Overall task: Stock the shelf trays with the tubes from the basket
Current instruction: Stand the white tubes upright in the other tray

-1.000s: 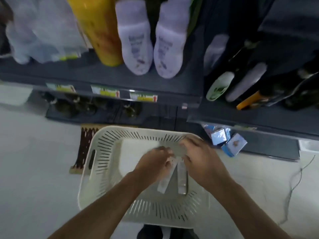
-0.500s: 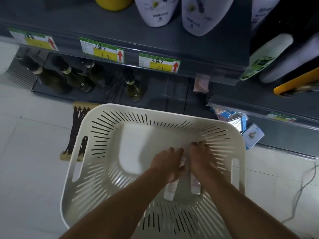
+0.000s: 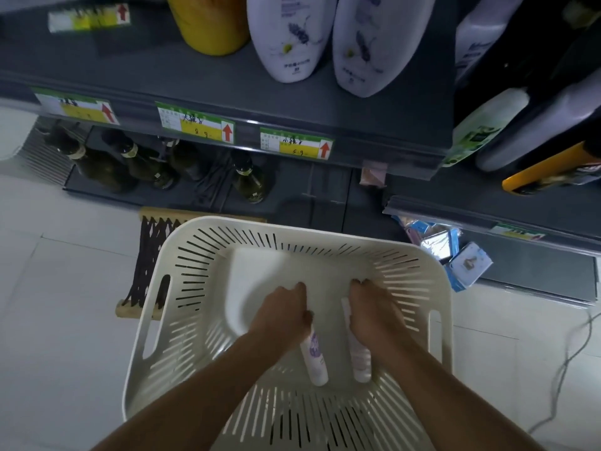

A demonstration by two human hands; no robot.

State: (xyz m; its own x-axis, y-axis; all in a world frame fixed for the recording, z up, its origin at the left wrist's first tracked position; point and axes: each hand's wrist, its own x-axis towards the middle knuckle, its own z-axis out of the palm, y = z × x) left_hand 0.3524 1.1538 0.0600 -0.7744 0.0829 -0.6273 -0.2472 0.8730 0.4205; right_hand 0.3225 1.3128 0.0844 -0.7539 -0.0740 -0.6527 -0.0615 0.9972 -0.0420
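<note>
**Hands each grasp a tube inside the basket**

Left hand (image 3: 281,315) is curled round the upper end of a purple-printed tube (image 3: 314,359), whose capped end points toward the near edge of the basket (image 3: 195,275). Right hand (image 3: 374,314) is curled the same way round a second tube (image 3: 359,356), white with fainter print, just beside the first and roughly parallel to it. Both tubes are low in the basket, toward its near right corner; whether they touch the bottom cannot be told. The cream, slotted basket sits on a pale tiled floor (image 3: 65,288), its far edge close to the foot of a grey shelf unit (image 3: 357,125).

Green and yellow price labels (image 3: 195,125) run along the shelf's front edge. White bottles (image 3: 289,34) and a yellow container (image 3: 211,24) stand on it, and dark glass bottles (image 3: 97,164) stand on the lowest level beneath. Small blue boxes (image 3: 468,265) lie at the edge of a low shelf beyond the basket's far right corner.
</note>
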